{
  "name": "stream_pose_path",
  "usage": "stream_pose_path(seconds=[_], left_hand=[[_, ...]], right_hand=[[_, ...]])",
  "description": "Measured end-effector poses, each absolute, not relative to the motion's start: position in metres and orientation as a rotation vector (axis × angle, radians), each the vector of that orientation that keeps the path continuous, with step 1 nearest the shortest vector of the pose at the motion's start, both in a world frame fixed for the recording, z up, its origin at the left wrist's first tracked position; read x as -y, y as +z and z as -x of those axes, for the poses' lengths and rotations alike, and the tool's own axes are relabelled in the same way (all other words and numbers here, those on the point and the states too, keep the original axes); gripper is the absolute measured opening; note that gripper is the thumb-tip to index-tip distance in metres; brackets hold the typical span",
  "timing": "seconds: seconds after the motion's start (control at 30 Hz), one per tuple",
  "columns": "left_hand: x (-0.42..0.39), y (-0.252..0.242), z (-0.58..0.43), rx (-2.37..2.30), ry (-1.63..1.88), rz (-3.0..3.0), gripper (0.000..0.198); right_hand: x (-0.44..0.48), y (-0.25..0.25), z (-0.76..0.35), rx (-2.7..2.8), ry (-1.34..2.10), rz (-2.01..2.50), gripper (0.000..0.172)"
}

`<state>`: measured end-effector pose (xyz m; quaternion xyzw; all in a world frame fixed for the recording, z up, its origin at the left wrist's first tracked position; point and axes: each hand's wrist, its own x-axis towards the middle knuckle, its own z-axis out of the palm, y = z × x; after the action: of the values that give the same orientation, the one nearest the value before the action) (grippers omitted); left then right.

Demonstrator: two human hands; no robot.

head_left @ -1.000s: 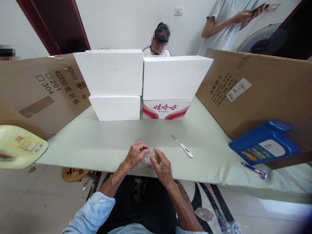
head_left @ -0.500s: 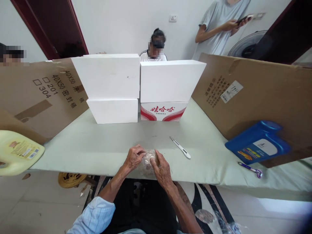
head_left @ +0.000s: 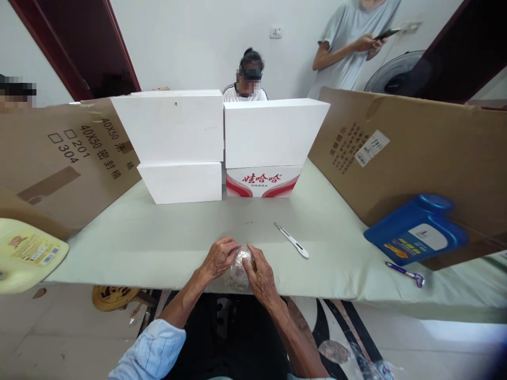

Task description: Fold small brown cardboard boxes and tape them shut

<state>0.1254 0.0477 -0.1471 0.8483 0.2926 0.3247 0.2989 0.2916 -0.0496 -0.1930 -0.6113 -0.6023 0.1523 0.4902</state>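
Observation:
A roundish, shiny bundle in clear plastic film (head_left: 238, 273) is at the table's front edge between my hands. What lies inside the film I cannot make out. My left hand (head_left: 218, 257) has its fingers curled and pressed together against the upper left of the bundle. Around the right side of it curves my right hand (head_left: 262, 275), with the thumb laid across the front of the film. A white-handled craft knife (head_left: 292, 240) lies on the table beyond my right hand, apart from it.
White boxes (head_left: 178, 182) and a red-printed carton (head_left: 261, 182) stand stacked ahead. Cardboard panels (head_left: 428, 158) flank the green-covered table (head_left: 182, 221). A yellow jug (head_left: 31, 256) is left; a blue bottle (head_left: 415, 229) and purple pen-like tool (head_left: 404, 273) are right. Other people are beyond.
Both hands stay at the bundle. The film looks drawn in more compactly under the fingers, and my right fingers have shifted slightly left. The whole view has shifted a little.

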Motion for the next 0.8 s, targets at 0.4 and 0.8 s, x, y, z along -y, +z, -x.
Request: stream_pose_path(seconds=[0.4, 0.8], left_hand=[[-0.049, -0.145, -0.122, -0.782, 0.836, -2.003, 0.026], [-0.073, -0.165, -0.125, -0.906, 0.644, -1.545, 0.037]], right_hand=[[0.046, -0.187, -0.290, 1.471, 0.375, 1.452, 0.040], [0.042, -0.182, -0.285, 1.486, 0.420, 1.410, 0.029]])
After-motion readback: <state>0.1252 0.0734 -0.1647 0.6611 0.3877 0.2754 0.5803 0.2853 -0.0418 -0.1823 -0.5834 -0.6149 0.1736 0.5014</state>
